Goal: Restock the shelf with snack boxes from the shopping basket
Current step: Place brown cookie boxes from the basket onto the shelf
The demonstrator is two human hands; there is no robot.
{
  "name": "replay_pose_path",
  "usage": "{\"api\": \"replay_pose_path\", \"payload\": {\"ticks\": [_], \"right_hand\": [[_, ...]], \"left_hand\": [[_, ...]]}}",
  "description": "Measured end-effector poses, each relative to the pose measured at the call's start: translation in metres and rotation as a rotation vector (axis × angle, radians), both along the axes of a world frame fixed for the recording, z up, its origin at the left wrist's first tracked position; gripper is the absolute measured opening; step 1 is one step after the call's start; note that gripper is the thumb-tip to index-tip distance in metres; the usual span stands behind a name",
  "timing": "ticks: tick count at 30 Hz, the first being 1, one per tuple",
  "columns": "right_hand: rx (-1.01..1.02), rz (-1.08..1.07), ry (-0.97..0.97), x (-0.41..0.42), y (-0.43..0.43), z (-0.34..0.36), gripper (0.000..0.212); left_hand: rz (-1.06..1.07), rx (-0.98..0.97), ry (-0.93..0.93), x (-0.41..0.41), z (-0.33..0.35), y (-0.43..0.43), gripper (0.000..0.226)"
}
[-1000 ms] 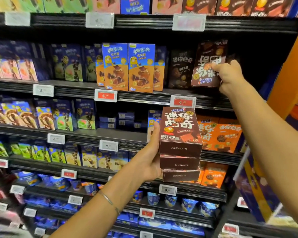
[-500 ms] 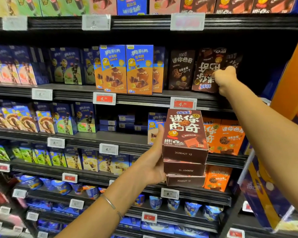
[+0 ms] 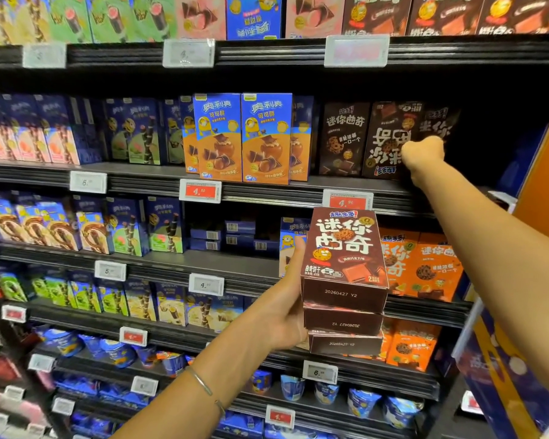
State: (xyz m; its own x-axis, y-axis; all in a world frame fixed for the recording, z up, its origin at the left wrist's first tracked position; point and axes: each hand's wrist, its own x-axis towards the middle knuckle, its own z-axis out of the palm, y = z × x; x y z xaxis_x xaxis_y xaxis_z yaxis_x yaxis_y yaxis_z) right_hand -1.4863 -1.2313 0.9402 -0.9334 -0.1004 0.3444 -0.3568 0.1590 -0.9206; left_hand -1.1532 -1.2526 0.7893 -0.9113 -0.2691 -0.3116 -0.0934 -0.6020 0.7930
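My left hand (image 3: 282,315) grips a stack of three brown snack boxes (image 3: 344,274) from the left side, held up in front of the third shelf. My right hand (image 3: 422,153) reaches up to the second shelf (image 3: 298,188). Its fingers are curled at the right edge of an upside-down brown snack box (image 3: 389,137) standing there. The fingertips are hidden behind the hand. Another brown box (image 3: 343,137) stands upright just to the left, and one more (image 3: 439,125) sits deeper in the dark on the right.
Blue and orange boxes (image 3: 241,137) fill the second shelf to the left. Orange boxes (image 3: 425,267) stand behind the held stack. An orange panel (image 3: 545,172) borders the shelving on the right. Price tags (image 3: 347,201) line the shelf edges.
My right hand has pushed the upside-down brown box further back onto the second shelf and set it more upright. The left hand still holds the stack in the same place.
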Motion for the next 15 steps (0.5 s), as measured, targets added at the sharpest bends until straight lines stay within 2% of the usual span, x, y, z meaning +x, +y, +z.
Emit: {"api": "replay_pose_path", "payload": {"ticks": [3,8,15], "right_hand": [[-0.006,-0.033,0.003,0.002,-0.004,-0.001,0.039],[-0.028,-0.026,0.011,0.006,-0.010,-0.001,0.031],[0.056,-0.060,0.026,0.013,-0.011,-0.005,0.034]], "left_hand": [[0.019,-0.006,-0.015,-0.001,-0.001,-0.002,0.091],[0.036,-0.017,-0.020,0.002,0.002,-0.002,0.112],[0.046,-0.036,-0.040,0.006,0.005,-0.005,0.113]]}}
